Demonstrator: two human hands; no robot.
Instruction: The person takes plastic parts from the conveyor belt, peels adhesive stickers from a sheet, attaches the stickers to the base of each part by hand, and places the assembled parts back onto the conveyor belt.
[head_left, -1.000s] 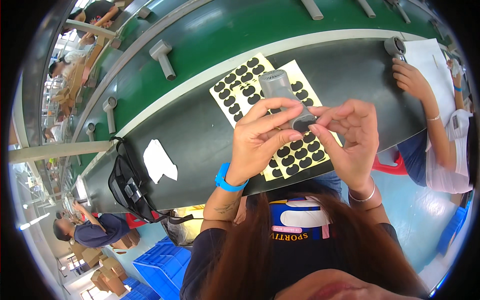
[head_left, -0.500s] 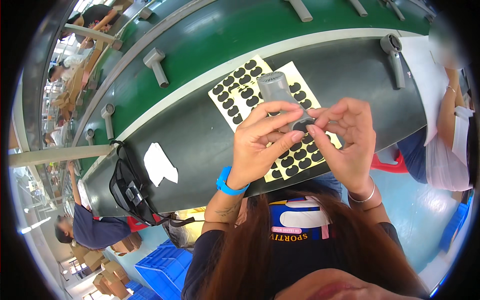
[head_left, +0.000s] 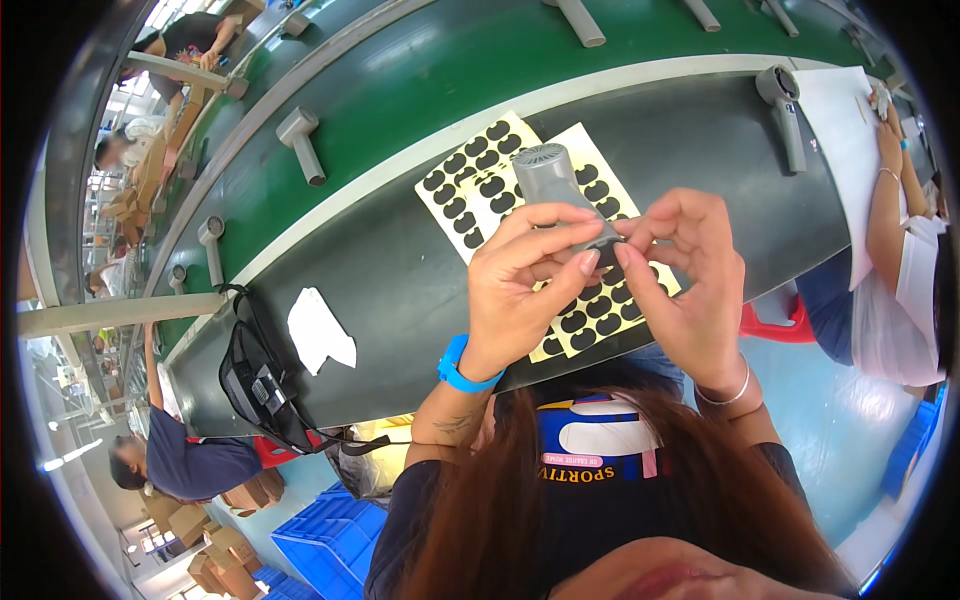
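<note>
My left hand [head_left: 530, 285] grips a grey plastic handheld part [head_left: 553, 190] with a round grilled end, held above the dark worktable [head_left: 400, 290]. My right hand [head_left: 690, 280] pinches at the lower end of the same part, fingertips meeting those of the left hand. Under both hands lie two pale yellow sheets [head_left: 470, 185] covered with several black oval stickers. A blue band is on my left wrist and a thin bracelet on my right.
A green conveyor belt [head_left: 450, 70] behind the table carries several grey parts [head_left: 300, 140]. A black bag [head_left: 260, 385] and a white paper scrap [head_left: 320, 335] lie at left. Another person's arm [head_left: 890, 210] rests on white paper at right. Blue crates [head_left: 320, 540] stand below.
The conveyor's grey parts have shifted left. The person at right has drawn their arm back. My hands keep working on the grey part in about the same place.
</note>
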